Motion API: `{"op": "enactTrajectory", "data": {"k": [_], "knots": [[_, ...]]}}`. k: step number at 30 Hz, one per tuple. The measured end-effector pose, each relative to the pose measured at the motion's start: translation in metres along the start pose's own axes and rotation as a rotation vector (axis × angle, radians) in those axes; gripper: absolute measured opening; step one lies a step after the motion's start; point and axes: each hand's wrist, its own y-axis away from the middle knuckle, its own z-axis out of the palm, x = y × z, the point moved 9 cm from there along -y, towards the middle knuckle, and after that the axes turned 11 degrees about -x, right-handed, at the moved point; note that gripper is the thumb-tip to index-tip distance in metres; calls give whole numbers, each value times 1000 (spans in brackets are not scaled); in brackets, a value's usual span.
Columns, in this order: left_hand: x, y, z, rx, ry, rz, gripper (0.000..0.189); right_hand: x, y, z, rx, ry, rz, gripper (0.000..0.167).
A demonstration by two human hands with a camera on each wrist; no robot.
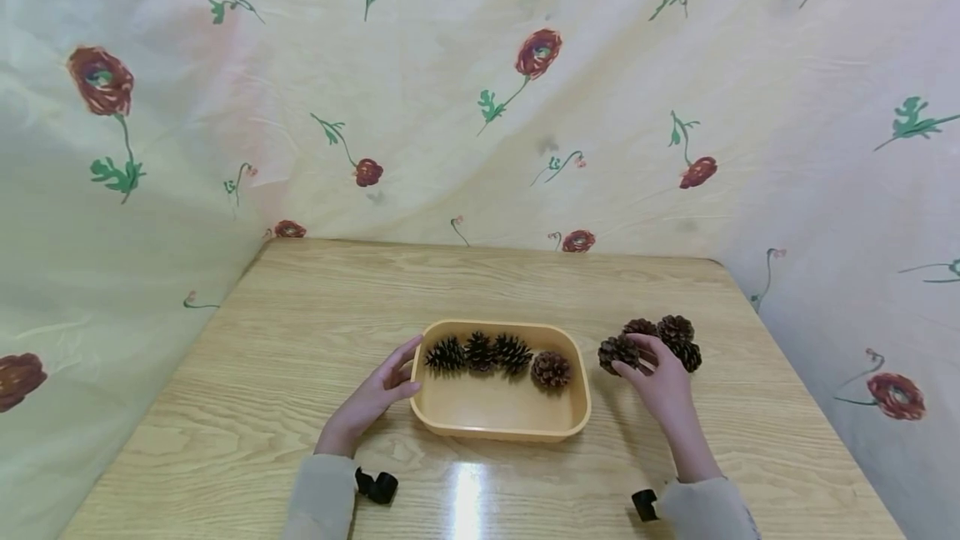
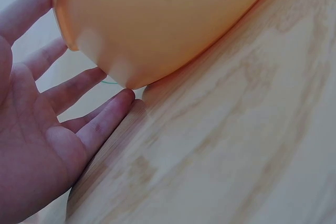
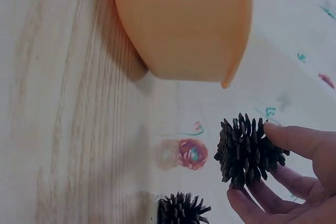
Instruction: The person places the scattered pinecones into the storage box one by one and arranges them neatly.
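Observation:
My right hand (image 1: 663,373) pinches a brown pine cone (image 1: 618,354) between thumb and fingers, just right of a yellow-orange plastic box (image 1: 495,432). In the right wrist view this pine cone (image 3: 244,150) is off the table, its scales spread wide. My left hand (image 1: 375,398) is at the box's left end, and the left wrist view shows its fairly straight fingers (image 2: 107,124) against the outer wall. Inside the box, three dark pine cones (image 1: 480,352) line the far side, and a rounder, browner pine cone (image 1: 551,370) lies at the right.
Beyond the right hand, several pine cones (image 1: 676,329) sit in a cluster, partly hidden by that hand. A wood-grain table (image 1: 337,290) carries everything, backed and flanked by a flower-print cloth (image 1: 420,107). Black straps with small devices (image 1: 385,487) are on the wrists.

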Motion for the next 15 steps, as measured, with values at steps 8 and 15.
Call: {"op": "enactTrajectory", "data": {"k": [8,15], "knots": [[2,0,0,-1,13,5,68,-10,13,2,-36,3,-8,56],[-1,0,-1,13,27,-14,68,-23,21,6,-46,-10,-63,55]]}}
